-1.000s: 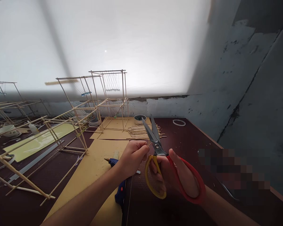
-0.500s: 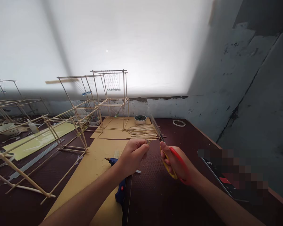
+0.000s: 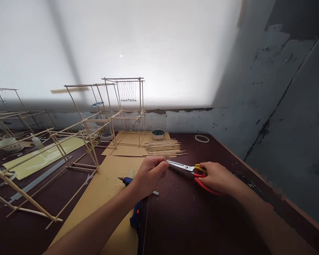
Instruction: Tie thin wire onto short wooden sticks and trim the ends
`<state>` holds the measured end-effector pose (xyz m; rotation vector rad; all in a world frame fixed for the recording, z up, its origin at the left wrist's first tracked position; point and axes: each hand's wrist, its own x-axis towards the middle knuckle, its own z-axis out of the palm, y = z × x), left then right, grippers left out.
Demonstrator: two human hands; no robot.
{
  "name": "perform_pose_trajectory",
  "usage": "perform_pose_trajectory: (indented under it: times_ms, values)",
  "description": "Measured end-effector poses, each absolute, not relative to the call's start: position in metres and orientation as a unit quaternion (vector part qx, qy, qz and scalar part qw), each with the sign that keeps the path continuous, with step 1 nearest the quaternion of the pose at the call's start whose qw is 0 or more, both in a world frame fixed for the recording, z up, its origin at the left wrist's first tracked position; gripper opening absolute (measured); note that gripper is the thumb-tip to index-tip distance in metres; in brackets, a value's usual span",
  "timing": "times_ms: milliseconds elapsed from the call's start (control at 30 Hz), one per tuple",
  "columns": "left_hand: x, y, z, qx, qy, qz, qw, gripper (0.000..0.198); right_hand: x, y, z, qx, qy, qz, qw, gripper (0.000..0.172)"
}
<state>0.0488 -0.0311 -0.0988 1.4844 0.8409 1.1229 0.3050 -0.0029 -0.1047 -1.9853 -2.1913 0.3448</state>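
My left hand (image 3: 153,175) is closed in a pinch on thin yellowish strings (image 3: 170,158), whose short ends stick out past the thumb. Most of what it holds is hidden inside the fist. A pair of scissors (image 3: 184,166) with red and yellow handles is in my right hand (image 3: 215,175). Its blades point left, with the tips right by the left fingertips and the string ends. Below my left forearm lies a blue hot glue gun (image 3: 135,216), partly covered by the arm.
Stick frames with hanging glass balls (image 3: 128,100) stand at the left and back. Loose wooden sticks (image 3: 164,147) lie in a pile beyond my hands, near a round tin (image 3: 158,134). A ring (image 3: 202,138) and a phone (image 3: 246,180) are on the right.
The scissors have swung down from pointing up and away to lying nearly level, tips at the strings. My right hand has turned and shifted right; the left hand has stayed put.
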Motion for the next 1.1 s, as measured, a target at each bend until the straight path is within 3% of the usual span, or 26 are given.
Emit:
perform_pose_trajectory:
  times_ms: [133, 233, 367, 500, 600, 767, 900, 1000, 1100]
  values:
    - [0.050, -0.031, -0.100, 0.633, 0.351, 0.464, 0.511, 0.031, 0.315, -0.003, -0.102, -0.644, -0.745, 0.158, 0.077, 0.038]
    - [0.051, -0.031, -0.101, 0.644, 0.352, 0.458, 0.502, 0.031, 0.316, -0.004, -0.096, -0.649, -0.738, 0.161, 0.092, 0.027]
    - [0.052, -0.034, -0.099, 0.658, 0.336, 0.438, 0.513, 0.031, 0.297, -0.014, -0.082, -0.640, -0.718, 0.161, 0.222, 0.030]
    - [0.055, -0.038, -0.098, 0.672, 0.315, 0.415, 0.526, 0.031, 0.264, -0.030, -0.081, -0.448, -0.729, 0.388, 0.342, 0.033]
    - [0.057, -0.039, -0.099, 0.684, 0.300, 0.400, 0.531, 0.031, 0.246, -0.037, -0.091, -0.359, -0.710, 0.449, 0.407, 0.027]
    - [0.058, -0.039, -0.102, 0.704, 0.307, 0.391, 0.507, 0.031, 0.237, -0.040, -0.104, -0.356, -0.687, 0.436, 0.460, 0.024]
    - [0.058, -0.036, -0.101, 0.704, 0.347, 0.448, 0.428, 0.032, 0.239, -0.038, -0.104, -0.377, -0.616, 0.441, 0.533, 0.024]
    - [0.057, -0.032, -0.099, 0.711, 0.337, 0.488, 0.378, 0.034, 0.242, -0.033, -0.101, -0.353, -0.503, 0.490, 0.619, 0.023]
    - [0.057, -0.030, -0.101, 0.713, 0.339, 0.478, 0.385, 0.032, 0.244, -0.030, -0.099, -0.339, -0.439, 0.548, 0.627, 0.023]
